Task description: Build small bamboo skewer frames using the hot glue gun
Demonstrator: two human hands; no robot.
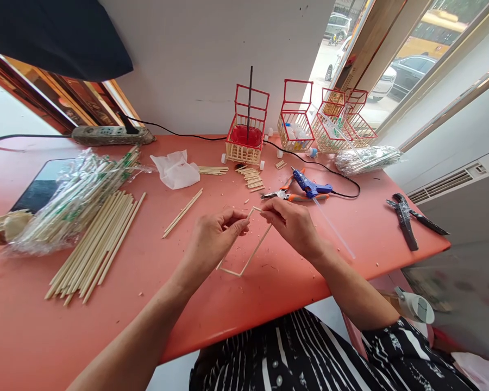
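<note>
Both hands are gripping a thin stick frame [256, 251] over the near part of the bench [146, 331]; taking this frame as landmark. Left hand [224, 228] is pinching its upper left corner area between thumb and fingers; right hand [287, 221] is pinching the upper right corner area, fingers curled. The frame is slanting toward the person, its lower end near the bench edge; can't tell if it is touching the surface. Left of the frame, a few loose sticks [182, 213] are lying on the bench, then a big stick bundle [93, 244], with plastic-wrapped sticks [79, 201] partly over a dark flat panel [44, 182]. Beyond the frame, short stick pieces [251, 178] are lying before a red-trimmed stick cart [246, 136], which is holding a red heart-shaped thing [244, 135]; white crumpled sheet [176, 169] is lying to their left. Right and beyond the frame, a blue glue gun [309, 184] is resting by orange-handled pliers [287, 195]. Farther right of it, black-handled cutters [407, 217] are lying near the bench's right end.
</note>
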